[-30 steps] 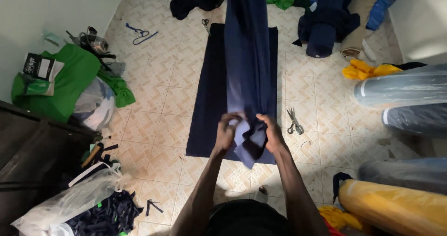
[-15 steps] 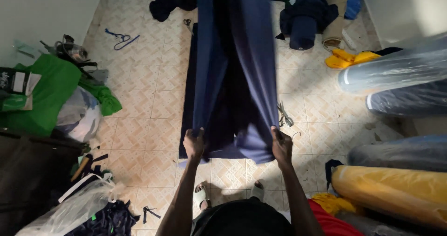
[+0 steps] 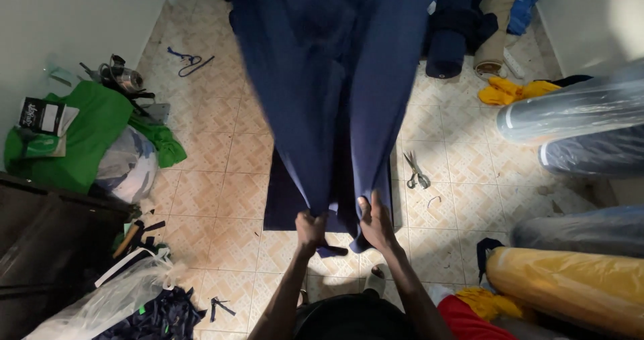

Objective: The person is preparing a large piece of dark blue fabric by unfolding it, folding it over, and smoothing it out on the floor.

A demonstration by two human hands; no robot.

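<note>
Both fists are clenched on the navy fabric (image 3: 329,92), left hand (image 3: 311,231) and right hand (image 3: 376,222) close together at its near edge. The cloth hangs lifted over the tiled floor (image 3: 221,152), long axis running straight away from the person. Best to keep the 2 corners level and the tension even.

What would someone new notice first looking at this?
A big sheet of navy cloth fills the middle, held up by its near edge in the left hand and right hand. Scissors lie on the tiled floor just right of it, and a yellow fabric roll sits bottom right.
</note>
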